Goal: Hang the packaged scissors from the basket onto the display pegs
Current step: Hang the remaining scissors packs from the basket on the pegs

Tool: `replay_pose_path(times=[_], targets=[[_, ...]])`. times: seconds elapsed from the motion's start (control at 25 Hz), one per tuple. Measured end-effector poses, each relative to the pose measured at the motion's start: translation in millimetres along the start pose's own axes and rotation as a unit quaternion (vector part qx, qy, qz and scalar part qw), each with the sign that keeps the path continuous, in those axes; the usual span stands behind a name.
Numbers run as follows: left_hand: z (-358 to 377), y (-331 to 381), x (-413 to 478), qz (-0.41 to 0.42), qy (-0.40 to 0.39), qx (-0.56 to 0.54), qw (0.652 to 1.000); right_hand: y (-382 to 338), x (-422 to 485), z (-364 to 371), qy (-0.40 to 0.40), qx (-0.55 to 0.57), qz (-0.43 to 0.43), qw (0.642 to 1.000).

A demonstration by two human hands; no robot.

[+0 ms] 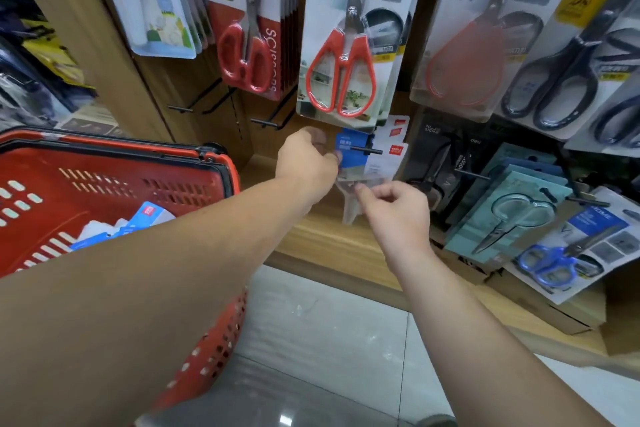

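**Head view: scissors pack held at the peg**

Left hand [306, 159] pinches the blue card top of the packaged scissors [353, 163] at a black display peg [367, 150]. Right hand [398, 210] pinches its clear lower end. The pack's long axis is upright, card end up, just right of the red basket [121, 146].

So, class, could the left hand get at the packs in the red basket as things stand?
Probably, once freed: the left hand now holds the blue pack at the peg, but the basket beside that arm is open-topped.
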State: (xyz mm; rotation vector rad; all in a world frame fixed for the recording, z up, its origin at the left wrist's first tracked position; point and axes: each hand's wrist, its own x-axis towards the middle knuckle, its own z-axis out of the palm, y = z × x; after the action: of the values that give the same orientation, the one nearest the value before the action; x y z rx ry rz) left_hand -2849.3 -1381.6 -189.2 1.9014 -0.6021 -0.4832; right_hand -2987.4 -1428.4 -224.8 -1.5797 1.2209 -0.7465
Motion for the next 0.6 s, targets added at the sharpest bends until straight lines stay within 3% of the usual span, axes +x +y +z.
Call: replay_pose_path(times=[0.16, 0.28, 0.36, 0.48, 0.6], targets=[[-83.5, -9.1, -50.6, 0.044, -0.086, -0.031, 0.995, -18.5, -39.1, 15.5, -0.058, -0.046, -0.069, 0.995], [-178.8, -39.0, -78.5, 0.040, -0.053, 0.018, 0.998, -56.7, -78.5, 43.2, -0.108, -0.055, -0.166, 0.979], [-234.3, -75.9, -81.4, -0.002, -0.018, 0.070, 0.997, -80.9, -104.1, 73.3, -0.151, -0.059, -0.229, 0.960], [-288.2, -144.2, -83.5, -0.069, 0.014, 0.161, 0.984, -103.4, -130.5, 129.8, -0.246, -0.154, -0.290, 0.912], [-306.2, -201.7, -82.3, -0.137, -0.052, 0.277, 0.950, -100.3, -117.7, 168.4, -0.332, -0.252, -0.271, 0.868]])
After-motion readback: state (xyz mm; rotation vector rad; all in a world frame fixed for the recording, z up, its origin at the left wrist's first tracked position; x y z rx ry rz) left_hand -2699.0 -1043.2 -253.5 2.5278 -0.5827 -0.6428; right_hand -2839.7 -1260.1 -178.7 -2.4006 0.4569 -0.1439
